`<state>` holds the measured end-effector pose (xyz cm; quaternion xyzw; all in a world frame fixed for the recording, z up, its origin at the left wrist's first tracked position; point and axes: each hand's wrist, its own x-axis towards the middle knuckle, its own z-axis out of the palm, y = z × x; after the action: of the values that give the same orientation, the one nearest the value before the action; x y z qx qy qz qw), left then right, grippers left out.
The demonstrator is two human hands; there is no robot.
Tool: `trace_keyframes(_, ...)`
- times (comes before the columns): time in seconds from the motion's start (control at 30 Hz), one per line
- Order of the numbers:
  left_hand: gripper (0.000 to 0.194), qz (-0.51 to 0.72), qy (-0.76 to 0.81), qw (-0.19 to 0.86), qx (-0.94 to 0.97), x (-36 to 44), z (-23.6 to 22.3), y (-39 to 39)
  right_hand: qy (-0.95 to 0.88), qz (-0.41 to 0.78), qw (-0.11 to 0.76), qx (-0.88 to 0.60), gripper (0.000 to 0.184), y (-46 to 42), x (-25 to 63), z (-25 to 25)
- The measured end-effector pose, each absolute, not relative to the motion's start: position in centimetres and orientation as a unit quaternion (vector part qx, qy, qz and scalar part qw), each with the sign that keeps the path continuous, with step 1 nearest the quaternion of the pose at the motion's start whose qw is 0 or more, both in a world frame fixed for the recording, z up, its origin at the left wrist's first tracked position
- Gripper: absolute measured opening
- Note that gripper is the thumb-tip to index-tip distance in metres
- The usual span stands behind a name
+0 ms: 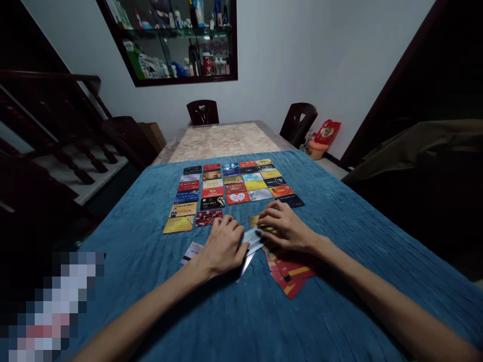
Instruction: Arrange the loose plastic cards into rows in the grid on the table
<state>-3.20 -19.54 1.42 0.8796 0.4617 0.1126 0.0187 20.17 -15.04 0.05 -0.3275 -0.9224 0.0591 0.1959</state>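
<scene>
Low over the blue cloth, a pale silvery card (252, 240) spans the gap between my two hands. My left hand (224, 249) is closed on its left end, thumb along the near edge. At the other end, the curled fingertips of my right hand (285, 229) grip the card, though part of that hold is blurred. A white card with a dark stripe (191, 253) lies partly beneath my left hand. Red cards (290, 281) are fanned loosely under my right hand and wrist, and a gold card (254, 220) peeks out beyond its fingers.
Ahead, several colourful cards (237, 197) lie in overlapping columns on the blue cloth (151, 256). Past the cloth, the patterned tabletop (226, 140) continues toward dark chairs (203, 111). A blurred-out pale object (56, 306) is at the near left. Brown fabric (422, 143) hangs at right.
</scene>
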Motion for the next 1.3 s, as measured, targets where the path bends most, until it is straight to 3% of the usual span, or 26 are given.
trace_keyframes(0.23, 0.03, 0.055, 0.475, 0.019, 0.878, -2.5, 2.1, -20.6, -0.939, 0.064, 0.191, -0.278, 0.035, -15.8, 20.3, 0.1)
trace_keyframes(0.73, 0.03, 0.026, 0.473, 0.002, 0.88, -2.0, 1.8, -20.8, -0.946, 0.067, 0.165, -0.27, 0.03, -16.1, 20.3, 0.2)
trace_keyframes(1.3, 0.031, 0.105, 0.461, 0.068, 0.879, -3.4, 2.9, -19.1, -0.909, 0.061, 0.31, -0.272, 0.017, -14.4, 20.4, -2.3)
